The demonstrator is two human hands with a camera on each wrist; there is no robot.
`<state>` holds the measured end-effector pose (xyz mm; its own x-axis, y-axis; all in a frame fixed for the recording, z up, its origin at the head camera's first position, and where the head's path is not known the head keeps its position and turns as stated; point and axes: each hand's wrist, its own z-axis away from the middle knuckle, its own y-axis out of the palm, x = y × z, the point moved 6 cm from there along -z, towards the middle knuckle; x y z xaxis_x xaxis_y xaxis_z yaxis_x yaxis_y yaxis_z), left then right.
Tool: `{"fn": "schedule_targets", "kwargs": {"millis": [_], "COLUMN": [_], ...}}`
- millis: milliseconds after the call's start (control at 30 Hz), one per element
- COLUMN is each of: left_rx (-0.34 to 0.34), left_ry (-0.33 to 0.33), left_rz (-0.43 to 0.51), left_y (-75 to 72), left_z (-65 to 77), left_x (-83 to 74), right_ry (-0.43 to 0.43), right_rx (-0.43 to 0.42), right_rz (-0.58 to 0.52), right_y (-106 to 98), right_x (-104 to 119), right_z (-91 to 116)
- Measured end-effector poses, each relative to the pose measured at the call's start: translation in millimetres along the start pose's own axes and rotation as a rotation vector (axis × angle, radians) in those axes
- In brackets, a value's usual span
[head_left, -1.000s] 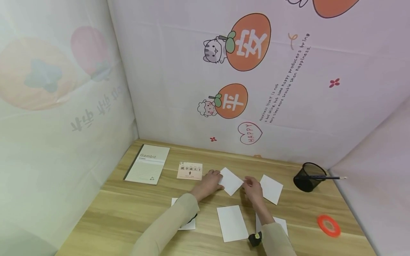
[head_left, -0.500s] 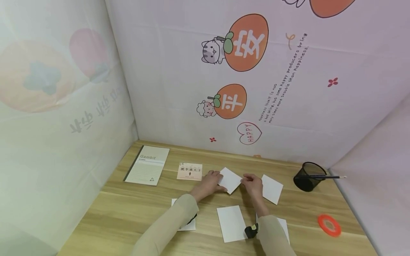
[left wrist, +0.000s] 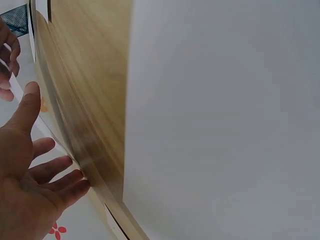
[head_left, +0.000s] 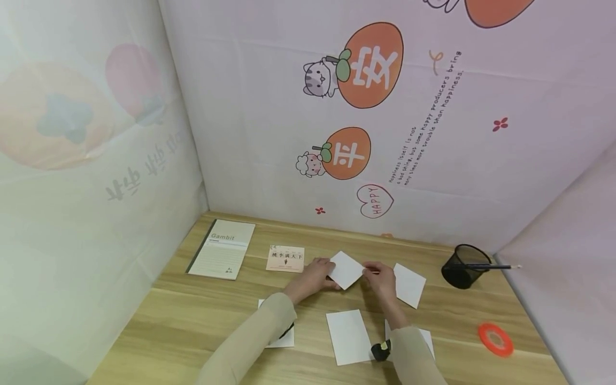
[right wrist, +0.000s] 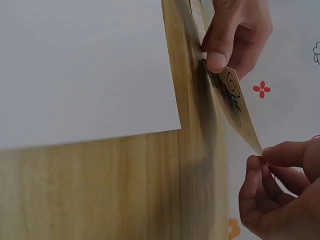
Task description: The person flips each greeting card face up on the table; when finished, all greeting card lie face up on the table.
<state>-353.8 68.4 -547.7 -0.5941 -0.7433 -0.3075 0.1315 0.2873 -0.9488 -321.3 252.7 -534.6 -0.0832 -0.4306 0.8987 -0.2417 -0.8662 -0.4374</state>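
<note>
A white card (head_left: 346,270) is turned corner-on between my two hands near the back of the table, its plain face up. Its underside, a tan card face (right wrist: 235,102) with dark swirly lettering, shows in the right wrist view. My left hand (head_left: 313,278) holds the left corner, thumb on the printed side and fingers across the top edge. My right hand (head_left: 382,280) pinches the opposite corner between thumb and fingertip. In the left wrist view, my left hand (left wrist: 30,165) has its fingers loosely spread along the card's edge.
Plain white cards lie around: one right (head_left: 409,286), one in front (head_left: 350,337), others partly under the forearms. A printed card (head_left: 285,258) and a notebook (head_left: 221,248) are at left. A black mesh pen holder (head_left: 459,272) with a pencil and a red tape roll (head_left: 495,339) stand right.
My right hand has shifted slightly left and away from me, its fingertips now closer in on the card's right corner. The card has shifted a little; my left hand stays nearly in place.
</note>
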Motion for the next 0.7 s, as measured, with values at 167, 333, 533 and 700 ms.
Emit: {"fn": "schedule_targets", "kwargs": {"millis": [167,333,533,700], "left_rx": [-0.061,-0.108,-0.128,-0.158], "left_ry": [0.021,0.035,0.064,0.075], "left_rz": [0.087,0.147,0.174,0.171], "left_y": [-1.4,-3.0,-3.6,-8.7], "left_z": [0.4,-0.3,1.1,3.8], "left_x": [2.4,5.2,6.5,6.1], "right_ry": [-0.126,-0.213,-0.275,-0.35], "right_rx": [0.003,-0.034,-0.042,-0.069], "right_rz": [0.113,0.195,0.208,0.202], "right_y": [-2,-5,-5,-5], "right_x": [10,16,21,23], "right_z": [5,7,12,15]}}
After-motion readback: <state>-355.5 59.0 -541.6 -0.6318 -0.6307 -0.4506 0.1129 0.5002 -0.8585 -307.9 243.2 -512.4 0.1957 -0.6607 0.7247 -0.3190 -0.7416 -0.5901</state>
